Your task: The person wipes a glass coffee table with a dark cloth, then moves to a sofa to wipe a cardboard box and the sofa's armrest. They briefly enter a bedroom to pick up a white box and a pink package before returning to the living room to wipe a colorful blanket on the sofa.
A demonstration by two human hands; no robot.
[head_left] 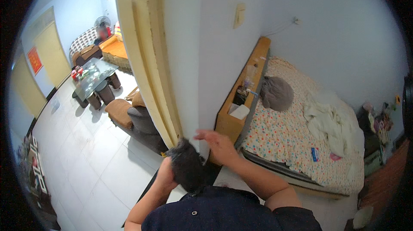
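A crumpled black plastic bag [188, 166] is held in front of my chest, close to the yellowish door frame [148, 37]. My left hand [167, 175] grips it from its left side, with the fingers mostly hidden behind it. To the right of the bag, my right hand [218, 147] is raised with its fingers stretched out toward the left. It holds nothing and appears apart from the bag. Whether anything is inside the bag cannot be seen.
To the right stands a bed [279, 140] with a dotted sheet, a grey cushion [276, 93] and a pale blanket [329, 121]. Its wooden headboard shelf [230, 123] carries small items. Through the doorway are a brown armchair [137, 121], a glass table [95, 76] and a seated person [102, 35].
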